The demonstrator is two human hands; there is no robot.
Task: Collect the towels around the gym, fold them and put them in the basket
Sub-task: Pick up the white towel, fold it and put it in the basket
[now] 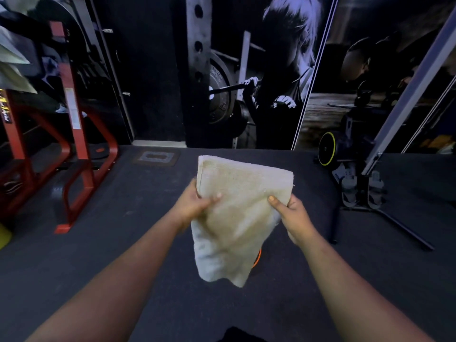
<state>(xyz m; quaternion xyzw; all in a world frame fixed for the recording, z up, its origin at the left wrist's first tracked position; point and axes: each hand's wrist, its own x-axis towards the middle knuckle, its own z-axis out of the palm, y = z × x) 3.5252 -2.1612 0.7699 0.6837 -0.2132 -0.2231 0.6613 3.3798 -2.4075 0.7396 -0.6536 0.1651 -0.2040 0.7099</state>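
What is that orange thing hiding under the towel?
Only a thin orange curved edge peeks out below the towel, down by the dark floor. The towel, held up by the left hand and right hand, covers the rest, so I cannot tell what it is.

No legible text. White label on red machine upright: print too small to read. Yellow lettering on black strip at left edge: blurred, unreadable
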